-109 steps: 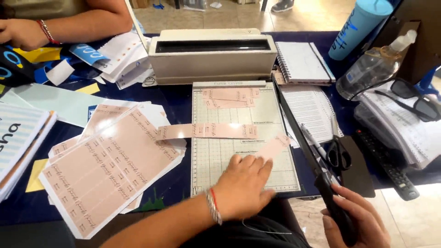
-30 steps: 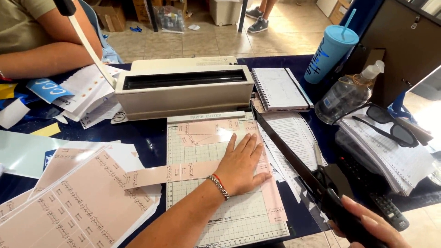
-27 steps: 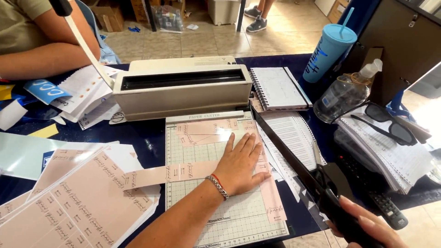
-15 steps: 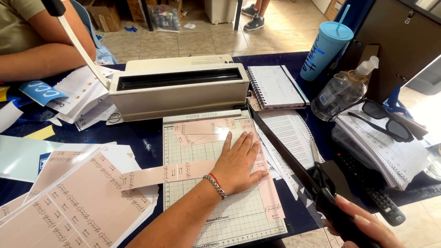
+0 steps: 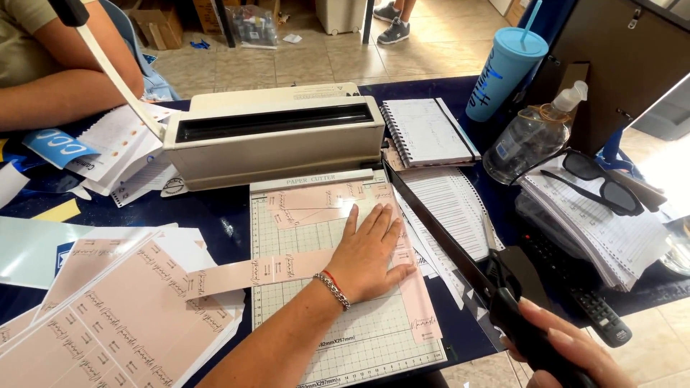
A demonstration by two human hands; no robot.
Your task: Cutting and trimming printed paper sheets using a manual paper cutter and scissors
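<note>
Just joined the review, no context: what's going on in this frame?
A person is working a paper cutter on a dark blue table. The left hand presses a pink printed strip flat on the gridded cutting board. The right hand grips the black handle of the cutter arm, which is raised. More pink printed sheets lie stacked to the left. Another person's arm rests at the far left.

Right hand [image 5: 575,352]: we see it cut off by the bottom edge.
Pink strip [image 5: 413,287]: partly hidden under left hand [image 5: 370,251].
</note>
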